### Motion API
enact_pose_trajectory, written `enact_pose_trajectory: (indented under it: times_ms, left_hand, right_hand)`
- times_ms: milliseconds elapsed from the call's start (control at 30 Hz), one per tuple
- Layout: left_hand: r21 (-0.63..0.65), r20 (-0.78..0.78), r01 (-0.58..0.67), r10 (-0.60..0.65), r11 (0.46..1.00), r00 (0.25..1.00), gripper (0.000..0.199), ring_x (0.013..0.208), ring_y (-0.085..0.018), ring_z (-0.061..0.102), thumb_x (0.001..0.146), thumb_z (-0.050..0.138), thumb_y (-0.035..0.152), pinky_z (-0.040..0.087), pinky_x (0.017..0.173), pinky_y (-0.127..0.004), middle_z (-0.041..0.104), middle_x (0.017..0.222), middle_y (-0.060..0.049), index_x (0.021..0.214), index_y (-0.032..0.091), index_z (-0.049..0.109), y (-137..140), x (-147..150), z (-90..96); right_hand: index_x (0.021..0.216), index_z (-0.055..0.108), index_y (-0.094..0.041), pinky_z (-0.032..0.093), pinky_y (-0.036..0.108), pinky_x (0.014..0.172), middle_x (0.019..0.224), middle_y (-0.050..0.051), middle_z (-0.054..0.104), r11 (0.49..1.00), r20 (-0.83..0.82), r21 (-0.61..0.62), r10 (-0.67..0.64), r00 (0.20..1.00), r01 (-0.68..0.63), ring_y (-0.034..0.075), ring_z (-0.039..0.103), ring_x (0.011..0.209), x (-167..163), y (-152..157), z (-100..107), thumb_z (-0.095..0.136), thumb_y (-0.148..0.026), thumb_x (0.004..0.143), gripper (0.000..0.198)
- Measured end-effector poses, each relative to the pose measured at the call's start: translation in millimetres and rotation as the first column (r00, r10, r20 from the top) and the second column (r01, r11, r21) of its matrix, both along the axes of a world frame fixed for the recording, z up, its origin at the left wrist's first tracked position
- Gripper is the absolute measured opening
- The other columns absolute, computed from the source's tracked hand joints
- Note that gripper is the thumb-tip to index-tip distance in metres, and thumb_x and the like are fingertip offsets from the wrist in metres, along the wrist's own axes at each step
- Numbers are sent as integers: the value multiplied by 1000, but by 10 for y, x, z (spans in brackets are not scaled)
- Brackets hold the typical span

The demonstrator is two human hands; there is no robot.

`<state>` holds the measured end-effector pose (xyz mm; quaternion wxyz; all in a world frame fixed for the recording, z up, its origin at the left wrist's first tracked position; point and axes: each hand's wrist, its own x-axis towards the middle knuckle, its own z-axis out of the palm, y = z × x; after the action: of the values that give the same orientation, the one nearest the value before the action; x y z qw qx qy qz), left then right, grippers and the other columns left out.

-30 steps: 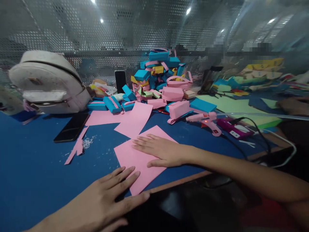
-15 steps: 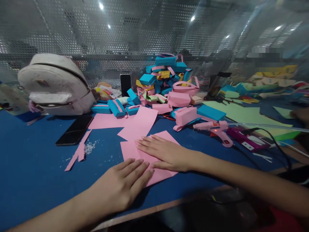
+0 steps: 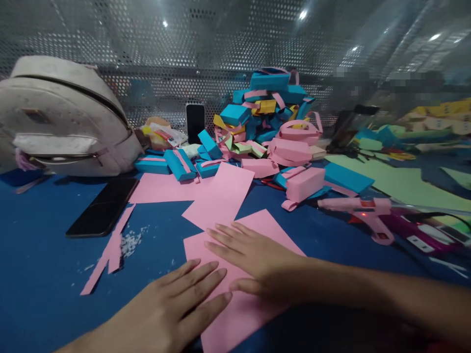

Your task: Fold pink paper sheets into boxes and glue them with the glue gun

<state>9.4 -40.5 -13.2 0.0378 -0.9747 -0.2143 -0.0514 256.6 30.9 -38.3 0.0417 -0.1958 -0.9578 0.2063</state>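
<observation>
The left hand (image 3: 172,304) has come in over the pink sheet (image 3: 246,314), and its thumb is now close to the thumb of the right hand (image 3: 257,262). A second ago that left thumb stuck out past the bottom edge. The right hand has stayed flat on the paper. I think this means the sheet is now held down better, with both hands helping.

All the fingers are open and laid out flat, and they are not gripping anything. The left fingertips look like they touch the paper.

The sheet lies on the blue tabletop (image 3: 40,264), right under the hands. Its top edge meets another pink paper (image 3: 222,196), but I can't tell if one goes over the other. Off to the left are thin pink strips (image 3: 116,252), little white bits (image 3: 130,243) and a black phone (image 3: 105,208). To the right is a pink glue gun (image 3: 356,205) with a red light on, well apart from the fingers
</observation>
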Motion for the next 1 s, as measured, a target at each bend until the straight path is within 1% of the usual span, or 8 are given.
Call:
enact_pose_trajectory:
  times_ms: [67,133,267,600,667,800,900,1000]
  left_hand:
    - [75,51,-50,46,996,998,55,135,-24,41,96,38,51,34,111,-40,47,144,-10,141,18,44,23,-53,-124]
    - [160,77,-67,55,985,995,46,135,-26,40,99,40,37,34,111,-45,47,144,-11,142,21,43,42,-95,-275]
    - [248,81,-66,47,966,996,43,134,-25,43,101,32,34,39,108,-45,51,142,-9,143,25,41,70,-142,-446]
    - [243,56,-57,45,968,997,46,135,-25,40,101,33,35,35,110,-42,47,145,-10,145,22,38,125,-154,-377]
    - [257,32,-59,52,965,998,45,133,-24,44,101,32,35,39,107,-40,49,143,-9,144,22,40,133,-135,-342]
    - [284,-68,-28,49,959,997,43,125,-26,53,101,33,36,53,92,-35,58,134,-9,140,23,46,162,-94,-260]
    - [295,-81,0,25,956,996,47,124,-27,54,100,33,40,56,88,-36,58,134,-10,141,21,45,173,-92,-266]
    - [301,-65,-9,30,953,997,50,127,-28,51,100,30,42,56,89,-37,54,138,-11,144,18,39,168,-110,-320]
  right_hand:
    - [150,24,-13,10,48,119,158,13,15,1000,-13,3,-7,1000,7,24,6,146,-12,-2,-29,40,-50,96,68]
    - [150,24,-14,11,50,118,158,12,15,1000,-5,-17,-26,1000,26,26,7,146,-20,2,-39,39,-51,96,68]
    - [152,18,-16,13,52,117,158,13,14,998,26,-53,-38,999,39,29,10,145,-38,27,-49,40,-53,94,72]
    - [152,19,-16,14,49,118,158,9,15,999,21,-7,-39,999,39,27,10,146,-45,40,-39,40,-46,95,67]
    - [152,18,-16,12,49,119,159,9,14,999,19,5,-46,999,46,27,9,146,-43,42,-47,40,-47,96,68]
    - [152,17,-16,11,50,119,159,9,13,999,12,22,-46,999,46,27,8,146,-35,41,-74,39,-48,96,68]
    - [152,16,-16,12,50,119,159,8,13,998,5,32,-48,999,48,27,7,146,-31,39,-80,39,-50,96,69]
    - [153,13,-16,12,49,119,159,7,11,997,11,49,-58,998,57,26,7,146,-25,36,-80,38,-50,96,70]
